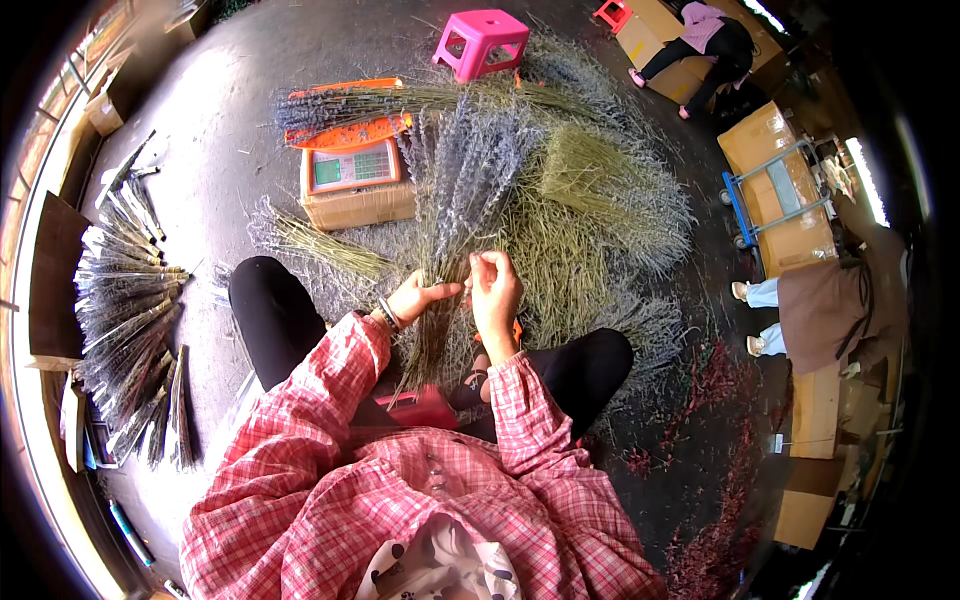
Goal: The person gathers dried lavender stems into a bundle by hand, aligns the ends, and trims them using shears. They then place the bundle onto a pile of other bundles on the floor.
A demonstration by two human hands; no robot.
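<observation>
A bundle of dried lavender (469,180) stands upright before me, flowers away from me and stems towards my lap. My left hand (421,296) is wrapped around its stems, thumb across the front. At the right side of the stems is my right hand (495,289), thumb and fingertips pinched together; whether something thin is between them I cannot tell. Beyond the bundle, more lavender (330,109) lies across the orange tray (349,137) of a digital scale (352,166), which rests on a cardboard box (360,208). A small lavender bunch (322,244) lies on the floor to the left.
Heaped lavender stems (562,247) cover the floor at right. Finished-looking bunches (127,300) fan out at far left. A pink plastic stool (484,41) stands beyond the scale. At right are a blue hand truck (772,191) with cartons, a standing person (825,315) and a bending person (712,45).
</observation>
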